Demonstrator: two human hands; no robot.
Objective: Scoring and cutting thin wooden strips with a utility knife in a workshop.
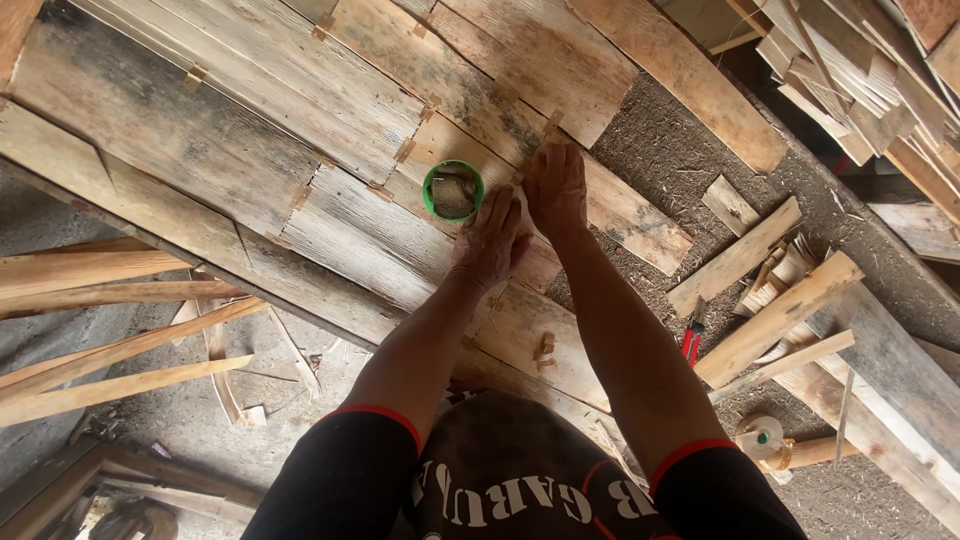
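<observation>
A panel of weathered wooden planks (250, 150) lies across a bench, joined with small pale wood tabs. A round green container (452, 190) holding small dark pieces stands on the planks. My left hand (488, 242) lies flat on a plank just right of the container, fingers pointing up toward it. My right hand (556, 190) presses down on the seam between two planks beside the left hand, fingers curled; whether it holds something small is hidden.
Loose wooden slats (110, 330) lie at the left below the bench. Offcuts and boards (775, 300) are scattered on the sawdust floor at right, with a red-handled tool (691, 340) and a small roll (760, 437). Stacked thin boards (860, 70) fill the upper right.
</observation>
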